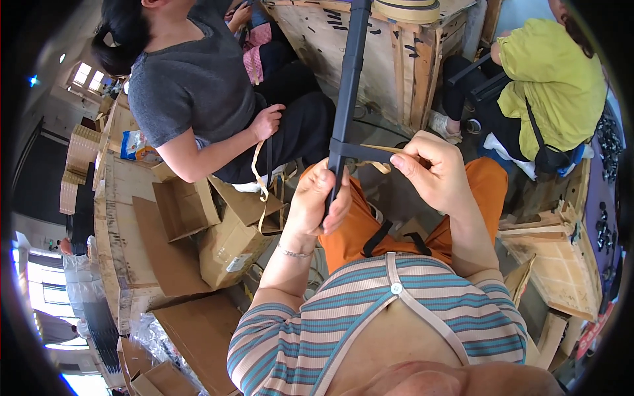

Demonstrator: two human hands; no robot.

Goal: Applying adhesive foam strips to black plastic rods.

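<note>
A long dark bar (352, 72), square-edged like a tube, rises from my lap toward the far side, slightly tilted. My left hand (310, 201) is closed around its near end. A black strip (370, 154) runs from the bar, just above that grip, across to the right. Its far end is pinched between thumb and forefinger of my right hand (436, 175). A thin tan ribbon (378, 167), perhaps the strip's backing, curls beside it. Several bands of black cross the bar farther up.
Tan rolls (408, 10) lie on a wooden crate (389, 66) ahead. A person in grey (191, 86) sits close at left, and one in yellow-green (555, 86) at right. Open cardboard boxes (231, 244) stand left of me. At far right is a wooden crate (555, 257).
</note>
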